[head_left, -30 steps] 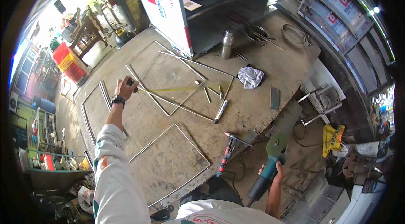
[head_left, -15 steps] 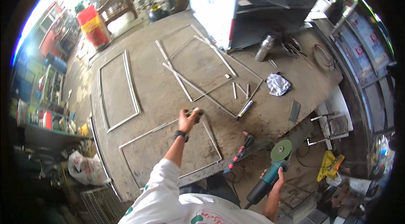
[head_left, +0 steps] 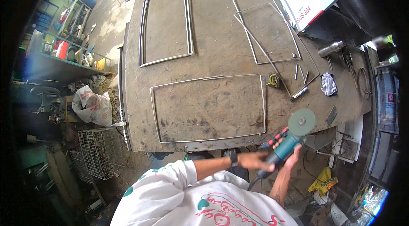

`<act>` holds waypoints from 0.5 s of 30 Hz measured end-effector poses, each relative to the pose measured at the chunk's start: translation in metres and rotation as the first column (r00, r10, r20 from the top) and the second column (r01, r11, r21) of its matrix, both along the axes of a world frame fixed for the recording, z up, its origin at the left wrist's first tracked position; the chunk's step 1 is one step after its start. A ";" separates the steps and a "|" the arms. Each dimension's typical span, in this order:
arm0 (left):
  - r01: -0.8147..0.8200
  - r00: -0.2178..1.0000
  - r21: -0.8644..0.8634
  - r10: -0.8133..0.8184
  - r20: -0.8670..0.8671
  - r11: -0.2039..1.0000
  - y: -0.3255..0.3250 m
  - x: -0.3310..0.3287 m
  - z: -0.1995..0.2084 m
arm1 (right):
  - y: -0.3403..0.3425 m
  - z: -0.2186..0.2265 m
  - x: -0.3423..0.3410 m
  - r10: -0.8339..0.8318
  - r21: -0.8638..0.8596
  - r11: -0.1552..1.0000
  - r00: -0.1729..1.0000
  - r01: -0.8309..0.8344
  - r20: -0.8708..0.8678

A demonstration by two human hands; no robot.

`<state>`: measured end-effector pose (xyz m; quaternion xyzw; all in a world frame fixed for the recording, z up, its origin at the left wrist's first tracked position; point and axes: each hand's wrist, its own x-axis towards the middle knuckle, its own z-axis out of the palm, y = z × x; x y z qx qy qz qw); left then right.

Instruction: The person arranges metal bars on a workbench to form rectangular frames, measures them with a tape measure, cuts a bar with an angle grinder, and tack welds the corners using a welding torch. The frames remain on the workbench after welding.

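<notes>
My right hand (head_left: 291, 160) is wrapped round the body of a teal and black angle grinder (head_left: 284, 148), held off the table's near right edge with its green disc (head_left: 301, 122) pointing up and away. My left hand (head_left: 254, 161) reaches across from the left, its fingers closing on the grinder's black rear handle; they are slightly blurred. A thin metal rectangular frame (head_left: 208, 139) lies flat on the table just ahead of me. Beyond its right side rests a yellow and black tape measure (head_left: 272, 80), beside a marker (head_left: 299, 94).
More metal frames (head_left: 191, 25) lie on the worn table (head_left: 213, 55), two overlapping at right. A white cloth (head_left: 328, 84), short metal strips (head_left: 297, 71) and a steel cylinder (head_left: 331, 48) are at far right. A red-handled tool (head_left: 275, 137) lies at the near edge. Wire crates (head_left: 100, 153) stand left.
My left hand has left the tape measure on the table and come back to the grinder. The grinder is held higher. The view has turned and shifted.
</notes>
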<state>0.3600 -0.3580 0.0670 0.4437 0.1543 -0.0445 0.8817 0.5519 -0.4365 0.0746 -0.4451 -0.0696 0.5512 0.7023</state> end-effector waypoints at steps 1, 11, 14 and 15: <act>-0.207 0.975 -0.135 0.216 0.059 0.969 -0.035 -0.012 -0.004 | 0.020 0.012 -0.026 0.038 -0.036 0.999 0.999 -0.040 -0.033; -0.499 0.852 0.048 0.500 -0.153 0.865 -0.011 -0.158 -0.009 | 0.106 0.007 -0.178 0.268 -0.418 0.882 0.961 -0.218 0.065; -0.518 0.849 0.055 0.521 -0.082 0.853 -0.004 -0.182 -0.024 | 0.121 0.011 -0.205 0.302 -0.466 0.857 0.947 -0.221 0.107; -0.521 0.850 0.064 0.524 -0.056 0.851 0.000 -0.189 -0.028 | 0.121 0.014 -0.215 0.261 -0.378 0.903 0.960 -0.205 0.103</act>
